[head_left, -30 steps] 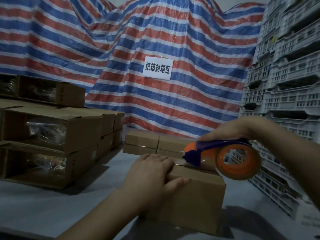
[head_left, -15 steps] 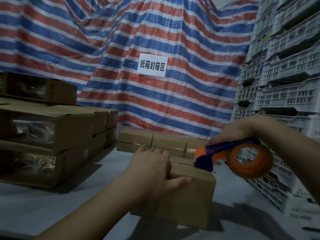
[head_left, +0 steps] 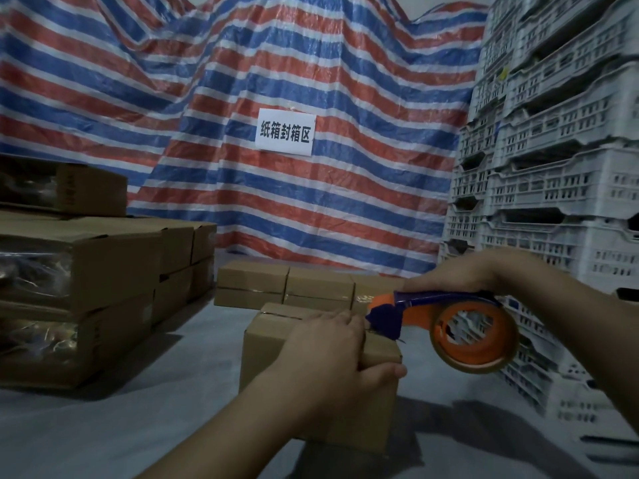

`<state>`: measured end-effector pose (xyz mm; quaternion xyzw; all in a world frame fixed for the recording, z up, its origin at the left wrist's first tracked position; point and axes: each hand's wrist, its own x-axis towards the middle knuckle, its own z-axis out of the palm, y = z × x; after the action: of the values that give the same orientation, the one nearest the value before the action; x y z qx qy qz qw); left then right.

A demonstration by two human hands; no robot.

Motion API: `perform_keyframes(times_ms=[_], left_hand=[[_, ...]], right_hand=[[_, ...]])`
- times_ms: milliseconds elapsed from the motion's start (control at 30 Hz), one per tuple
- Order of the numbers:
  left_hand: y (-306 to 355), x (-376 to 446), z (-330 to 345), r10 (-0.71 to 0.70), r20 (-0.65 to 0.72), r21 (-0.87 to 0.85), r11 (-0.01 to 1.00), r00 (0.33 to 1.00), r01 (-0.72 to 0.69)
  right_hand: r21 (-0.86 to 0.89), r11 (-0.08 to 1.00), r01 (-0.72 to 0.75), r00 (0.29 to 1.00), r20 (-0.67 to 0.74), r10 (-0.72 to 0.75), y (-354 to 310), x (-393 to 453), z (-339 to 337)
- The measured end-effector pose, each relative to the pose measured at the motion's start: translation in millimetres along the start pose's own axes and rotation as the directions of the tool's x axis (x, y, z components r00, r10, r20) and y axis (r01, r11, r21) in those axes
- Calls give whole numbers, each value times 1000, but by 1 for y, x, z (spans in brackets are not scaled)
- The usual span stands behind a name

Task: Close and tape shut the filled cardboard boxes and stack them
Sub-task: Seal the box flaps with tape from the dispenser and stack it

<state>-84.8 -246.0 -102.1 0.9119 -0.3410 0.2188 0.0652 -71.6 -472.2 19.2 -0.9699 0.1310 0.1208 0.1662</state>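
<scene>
Left hand (head_left: 325, 354) fingers lie flat on 1 cardboard box (head_left: 273, 344), thumb on its side; right hand (head_left: 460, 274) fingers clamp 1 tape dispenser (head_left: 449, 319).

Near top face of cardboard box (head_left: 276, 340) covered by left hand (head_left: 325, 357), dispenser blade contact point indiscernible, stacked boxes (head_left: 103, 264) cut off at left edge, contents behind film unclear, crates (head_left: 560, 188) cropped at right edge.

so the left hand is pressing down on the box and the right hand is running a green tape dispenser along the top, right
Not quite: the tape dispenser is orange and blue, not green, as the head view shows. The rest holds: the left hand presses on the box, and the right hand holds the dispenser at its top.
</scene>
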Motion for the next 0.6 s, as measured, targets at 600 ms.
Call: perform_keyframes(times_ms=[600], left_hand=[[-3,-5,4,34,-4,-31,999,999,-34]], right_hand=[[-14,995,-96,995,3,96,27,-43,-38]])
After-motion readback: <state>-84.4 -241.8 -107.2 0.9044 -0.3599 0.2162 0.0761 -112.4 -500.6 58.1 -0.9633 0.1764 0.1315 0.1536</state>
